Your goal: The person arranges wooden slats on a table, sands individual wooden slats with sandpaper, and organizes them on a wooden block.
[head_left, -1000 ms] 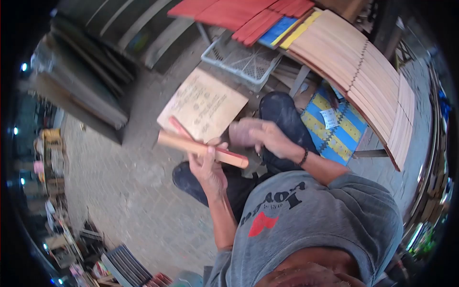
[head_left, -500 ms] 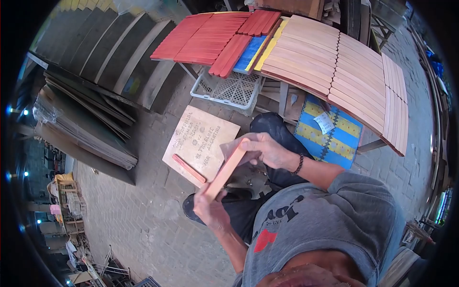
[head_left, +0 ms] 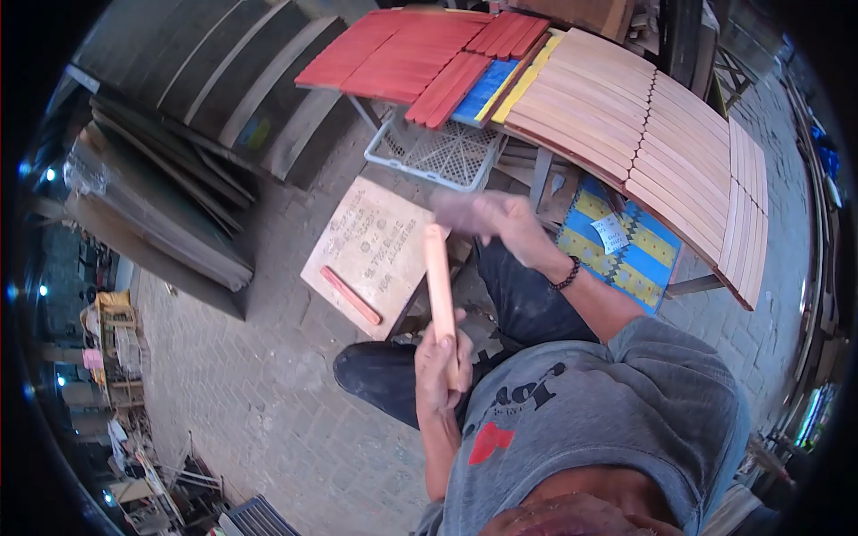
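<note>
My left hand (head_left: 440, 368) is closed around the lower end of a bare wooden slat (head_left: 438, 277) with a rounded tip, held upright in front of my lap. Just beyond that tip, my right hand (head_left: 508, 228), with a dark bead bracelet on the wrist, grips a brownish-grey sheet that looks like sandpaper (head_left: 458, 213). Motion smears the sheet and fingers, and I cannot tell whether it touches the slat. A red-faced slat (head_left: 351, 295) lies on a square board (head_left: 335, 241) with stencilled lettering, left of my knees.
Ahead stands a table with red slats (head_left: 393, 54) and rows of bare slats (head_left: 581, 107). Beneath is a white plastic crate (head_left: 429, 170); a blue-and-yellow panel (head_left: 594, 228) leans at the right. Large sheets (head_left: 161, 223) are stacked at left.
The slat has swung from slanted to nearly upright, and my left hand has moved right with it. My right hand has left the slat's far end and moved up with the sheet.
</note>
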Demonstrator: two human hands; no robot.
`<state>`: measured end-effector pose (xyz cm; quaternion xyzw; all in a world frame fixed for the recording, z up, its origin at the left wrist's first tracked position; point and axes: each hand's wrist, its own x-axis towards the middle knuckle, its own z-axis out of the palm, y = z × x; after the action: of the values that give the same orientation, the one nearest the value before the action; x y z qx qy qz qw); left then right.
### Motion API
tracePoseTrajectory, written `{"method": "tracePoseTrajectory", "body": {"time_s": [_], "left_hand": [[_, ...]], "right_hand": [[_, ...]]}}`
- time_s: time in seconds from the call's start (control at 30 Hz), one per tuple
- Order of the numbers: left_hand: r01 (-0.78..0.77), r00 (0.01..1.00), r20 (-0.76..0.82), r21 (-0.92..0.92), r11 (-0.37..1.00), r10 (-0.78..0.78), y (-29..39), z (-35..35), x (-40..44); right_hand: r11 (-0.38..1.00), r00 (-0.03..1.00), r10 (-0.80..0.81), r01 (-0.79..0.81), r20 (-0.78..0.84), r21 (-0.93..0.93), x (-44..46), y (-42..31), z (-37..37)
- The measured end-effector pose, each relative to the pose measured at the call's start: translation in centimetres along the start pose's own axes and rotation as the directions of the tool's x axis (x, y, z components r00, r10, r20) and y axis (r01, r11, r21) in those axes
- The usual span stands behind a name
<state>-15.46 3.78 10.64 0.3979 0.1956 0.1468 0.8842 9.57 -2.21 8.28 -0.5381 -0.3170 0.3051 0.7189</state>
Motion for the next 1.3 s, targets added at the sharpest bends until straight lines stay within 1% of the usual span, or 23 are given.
{"method": "tracePoseTrajectory", "body": {"time_s": [0.03,0.07,0.1,0.13,0.17,0.2,0.23,0.3,0.37,0.43,0.5,0.63,0.7,0.8,0.83,0.9,0.93,1.03,1.1,1.17,1.2,1.23,1.3], "left_hand": [[-0.039,0.997,-0.061,-0.001,0.999,0.039,0.2,0.2,0.2],[-0.071,0.995,-0.074,0.009,0.997,0.072,0.3,0.1,0.4],[-0.103,0.99,-0.092,0.018,0.994,0.105,0.3,-0.1,0.6],[-0.088,0.992,-0.093,0.008,0.996,0.088,0.7,-0.1,0.7],[-0.075,0.993,-0.098,-0.012,0.997,0.073,0.7,-0.1,0.8],[-0.072,0.991,-0.118,-0.008,0.997,0.07,0.7,0.4,1.0],[-0.069,0.989,-0.131,0.0,0.998,0.068,0.7,0.7,0.9],[-0.045,0.986,-0.159,0.042,0.998,0.051,-0.1,-0.2,0.7],[-0.092,0.983,-0.147,0.127,0.988,0.111,0.1,-0.1,0.9],[-0.091,0.98,-0.163,0.129,0.987,0.111,0.5,0.5,0.5],[-0.095,0.984,-0.137,0.141,0.985,0.115,0.8,0.7,0.4],[-0.097,0.968,-0.219,0.13,0.987,0.124,0.9,-0.6,0.2],[-0.108,0.965,-0.219,0.164,0.981,0.143,0.9,-0.7,0.1],[-0.094,0.972,-0.185,0.269,0.959,0.147,0.5,0.1,-0.1],[-0.079,0.981,-0.147,0.285,0.955,0.125,0.5,0.3,-0.1],[-0.073,0.973,-0.192,0.288,0.955,0.132,0.3,0.9,0.2],[-0.078,0.973,-0.188,0.292,0.953,0.137,0.3,0.8,0.3],[-0.091,0.952,-0.257,0.286,0.954,0.168,-0.1,-0.5,-0.1],[-0.075,0.948,-0.271,0.318,0.945,0.167,-0.5,-0.5,-0.4],[-0.066,0.959,-0.246,0.3,0.952,0.144,-0.5,-0.2,-0.6],[-0.076,0.966,-0.216,0.283,0.956,0.141,-0.3,0.0,-0.3],[-0.078,0.969,-0.204,0.288,0.954,0.141,-0.2,0.1,-0.2],[-0.087,0.971,-0.194,0.263,0.961,0.141,0.1,0.3,-0.3]], "right_hand": [[0.999,0.986,-0.031,0.024,-0.164,-0.044,-0.1,0.2,0.2],[0.999,0.99,-0.001,-0.005,-0.14,-0.042,-0.7,0.4,0.7],[0.914,0.956,-0.279,0.234,-0.094,-0.331,-1.3,-1.3,2.0],[0.694,0.853,-0.521,0.448,0.036,-0.564,-2.0,-2.4,2.9],[0.502,0.802,-0.523,0.564,0.289,-0.656,-3.4,-2.6,3.5],[0.391,0.709,-0.494,0.698,0.503,-0.6,-4.1,-3.2,4.4],[0.343,0.662,-0.385,0.749,0.643,-0.566,-5.0,-2.8,5.3],[0.364,0.658,-0.358,0.752,0.662,-0.55,-5.3,-0.8,6.3],[0.322,0.644,-0.369,0.765,0.67,-0.558,-2.9,0.1,6.0],[0.254,0.667,-0.39,0.741,0.635,-0.622,-0.1,0.1,5.9],[0.282,0.723,-0.364,0.687,0.588,-0.67,2.3,-0.1,5.7],[0.403,0.664,-0.327,0.742,0.672,-0.536,-3.2,-0.6,8.4],[0.382,0.612,-0.311,0.781,0.728,-0.494,-4.6,-0.3,8.5],[0.253,0.688,-0.388,0.719,0.613,-0.647,-0.5,0.5,7.5],[0.246,0.692,-0.393,0.713,0.605,-0.656,0.6,0.5,7.4],[0.289,0.811,-0.35,0.569,0.469,-0.77,1.8,0.4,7.6],[0.286,0.809,-0.355,0.572,0.469,-0.769,1.1,0.2,7.8],[0.33,0.687,-0.298,0.725,0.662,-0.604,-4.3,-0.2,8.7],[0.335,0.684,-0.296,0.728,0.667,-0.598,-4.3,0.5,8.4],[0.325,0.736,-0.334,0.676,0.588,-0.662,-1.0,0.9,7.4],[0.235,0.735,-0.393,0.662,0.553,-0.712,0.8,1.0,7.0],[0.228,0.736,-0.399,0.657,0.547,-0.718,0.9,1.0,7.0],[0.347,0.803,-0.397,0.579,0.444,-0.738,0.8,0.9,7.5]]}}
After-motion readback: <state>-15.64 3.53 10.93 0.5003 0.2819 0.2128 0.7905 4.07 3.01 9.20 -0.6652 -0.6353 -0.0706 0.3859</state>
